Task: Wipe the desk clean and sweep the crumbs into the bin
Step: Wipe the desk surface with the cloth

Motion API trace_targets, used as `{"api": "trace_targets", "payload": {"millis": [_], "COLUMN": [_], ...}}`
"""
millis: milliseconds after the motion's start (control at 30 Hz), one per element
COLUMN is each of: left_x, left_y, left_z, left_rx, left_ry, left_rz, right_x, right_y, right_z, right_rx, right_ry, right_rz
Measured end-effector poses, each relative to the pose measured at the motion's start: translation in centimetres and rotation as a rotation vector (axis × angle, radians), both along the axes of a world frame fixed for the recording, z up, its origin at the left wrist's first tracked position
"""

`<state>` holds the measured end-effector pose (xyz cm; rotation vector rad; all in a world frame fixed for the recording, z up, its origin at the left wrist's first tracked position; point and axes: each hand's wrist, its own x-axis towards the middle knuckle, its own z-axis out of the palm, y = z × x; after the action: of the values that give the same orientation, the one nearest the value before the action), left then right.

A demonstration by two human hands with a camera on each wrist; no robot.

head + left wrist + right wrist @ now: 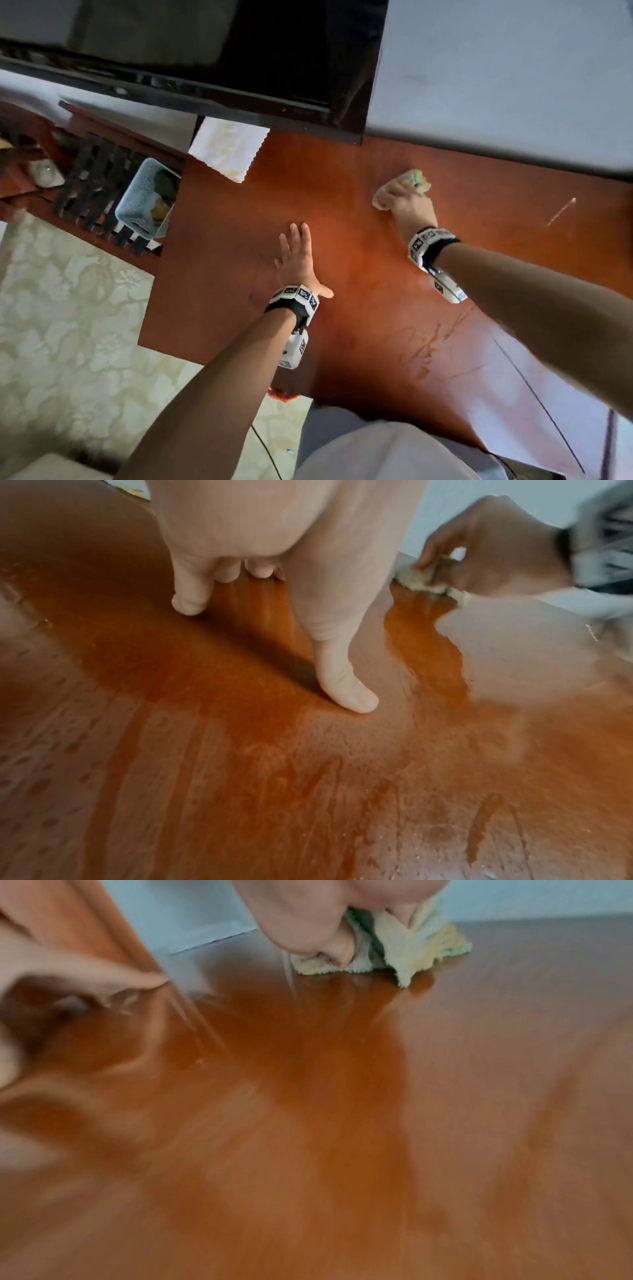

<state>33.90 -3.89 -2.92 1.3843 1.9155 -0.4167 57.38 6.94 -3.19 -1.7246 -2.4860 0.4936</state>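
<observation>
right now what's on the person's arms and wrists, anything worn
Both forearms are bare, with no sleeves or gloves. The left hand and right hand each have a black wrist strap carrying a ring of white blocks printed with black square markers. A small white camera unit, also bearing a marker, hangs under each wrist, and a short dark cable joins it to the band.

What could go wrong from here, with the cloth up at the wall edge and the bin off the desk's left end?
1. The right hand grips the bunched yellow-green cloth far from the pale blue perforated bin; crumbs swept that way may fall onto the floor instead.
2. Wet streaks on the red-brown wooden desk could smear crumbs rather than release them.
3. The left hand rests flat in the sweep path and may block it.
</observation>
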Motion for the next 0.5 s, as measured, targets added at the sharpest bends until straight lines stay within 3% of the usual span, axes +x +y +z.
{"api": "trace_targets", "payload": {"millis": [167, 267, 367, 500], "left_x": [0.3, 1.5, 4.5, 8.0], "left_y": [0.2, -0.7, -2.1, -3.2], "left_z": [0.9, 1.8, 2.2, 1.2], "left_rx": [-0.036, 0.02, 0.083, -0.023], "left_ry": [0.046, 0.081, 0.03, 0.073], "left_rz": [-0.043, -0.147, -0.275, -0.175], "right_x": [3.4, 6.2, 7.6, 9.1], "right_y": [-16.4, -20.0, -17.6, -6.2], "right_z": [0.9, 1.7, 2.0, 1.5], "right_rx": [-0.016, -0.057, -0.039, -0.108], "right_ry": [-0.02, -0.075, -0.101, -0.169], "right_rz": [0.363, 0.461, 0.338, 0.008]}}
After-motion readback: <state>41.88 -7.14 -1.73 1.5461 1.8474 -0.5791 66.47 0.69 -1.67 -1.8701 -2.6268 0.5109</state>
